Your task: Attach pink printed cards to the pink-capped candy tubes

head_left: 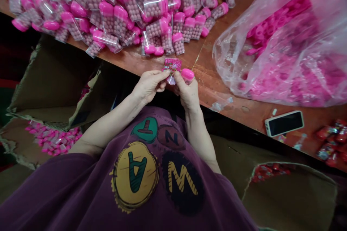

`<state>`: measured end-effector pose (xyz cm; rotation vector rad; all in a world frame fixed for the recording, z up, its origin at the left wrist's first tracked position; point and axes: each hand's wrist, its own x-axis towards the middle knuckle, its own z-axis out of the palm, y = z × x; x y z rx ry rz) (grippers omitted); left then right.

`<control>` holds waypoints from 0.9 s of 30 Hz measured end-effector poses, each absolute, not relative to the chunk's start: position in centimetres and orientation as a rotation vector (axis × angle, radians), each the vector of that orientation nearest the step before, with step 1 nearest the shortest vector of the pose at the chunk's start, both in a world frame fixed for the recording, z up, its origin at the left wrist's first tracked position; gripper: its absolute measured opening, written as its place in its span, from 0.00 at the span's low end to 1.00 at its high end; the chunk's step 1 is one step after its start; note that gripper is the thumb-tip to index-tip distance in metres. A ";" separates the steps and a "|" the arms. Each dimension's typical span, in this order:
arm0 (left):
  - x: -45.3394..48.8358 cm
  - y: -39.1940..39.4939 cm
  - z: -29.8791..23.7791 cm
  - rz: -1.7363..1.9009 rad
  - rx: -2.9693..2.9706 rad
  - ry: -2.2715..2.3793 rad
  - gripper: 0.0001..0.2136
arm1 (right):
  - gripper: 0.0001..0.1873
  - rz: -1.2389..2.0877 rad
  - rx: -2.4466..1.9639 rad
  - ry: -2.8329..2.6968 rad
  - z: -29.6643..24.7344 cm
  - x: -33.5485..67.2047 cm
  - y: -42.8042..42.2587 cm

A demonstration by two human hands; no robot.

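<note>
Just over the near edge of the table, my left hand [149, 83] pinches the left side of a small pink printed wrapper [173, 64]. The thumb of my right hand [189, 92] presses on the wrapper's other side. A candy bottle with a pink cap [187, 74] is also tucked in my right hand, its lower part hidden by the fingers. Beyond my hands lies a big heap of clear bottles [155, 29] with pink caps, filled with small pink balls.
A clear plastic bag [230, 57] of pink plastic parts spreads over the table's right side. A phone [284, 123] lies near the edge, beside red wrapped pieces [333, 140]. Below stand open cardboard boxes [54, 79], one with pink-capped pieces [55, 139] beneath.
</note>
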<state>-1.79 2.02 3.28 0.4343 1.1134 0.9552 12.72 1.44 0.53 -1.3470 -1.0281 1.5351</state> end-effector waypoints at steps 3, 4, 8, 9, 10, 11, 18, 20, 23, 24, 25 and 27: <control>-1.9 2.0 3.0 1.024 0.389 1.132 0.16 | 0.32 1.627 -1.304 -0.905 0.8 13.0 0.9; -1.9 2.1 3.0 1.047 0.373 1.143 0.17 | 0.33 1.681 -1.269 -0.870 1.0 13.2 0.7; -2.0 2.4 2.8 1.112 0.316 1.199 0.19 | 0.33 1.855 -1.119 -0.684 1.6 13.9 -0.7; -2.0 2.4 2.7 1.121 0.309 1.209 0.20 | 0.31 1.882 -1.098 -0.653 1.7 14.0 -1.1; -2.0 2.4 2.7 1.125 0.308 1.214 0.20 | 0.30 1.890 -1.091 -0.644 1.8 13.9 -1.5; -1.9 2.4 2.6 1.127 0.313 1.219 0.21 | 0.29 1.869 -1.103 -0.662 1.8 13.8 -1.8; -1.1 2.0 2.3 1.110 0.324 1.253 0.23 | 0.25 1.505 -1.384 -0.937 1.1 12.6 -2.3; -1.0 1.9 2.3 1.129 0.318 1.232 0.23 | 0.23 1.500 -1.362 -0.958 0.8 12.4 -2.2; -0.8 1.9 2.3 1.145 0.316 1.235 0.23 | 0.22 1.494 -1.321 -0.956 0.5 11.9 -2.3; -0.8 1.9 2.3 1.142 0.322 1.244 0.24 | 0.22 1.500 -1.315 -0.951 0.4 11.8 -2.4; -0.8 1.8 2.3 1.137 0.331 1.252 0.24 | 0.23 1.507 -1.311 -0.945 0.4 11.6 -2.5; -0.7 1.8 2.3 1.123 0.355 1.250 0.26 | 0.25 1.524 -1.300 -0.936 0.4 11.3 -2.8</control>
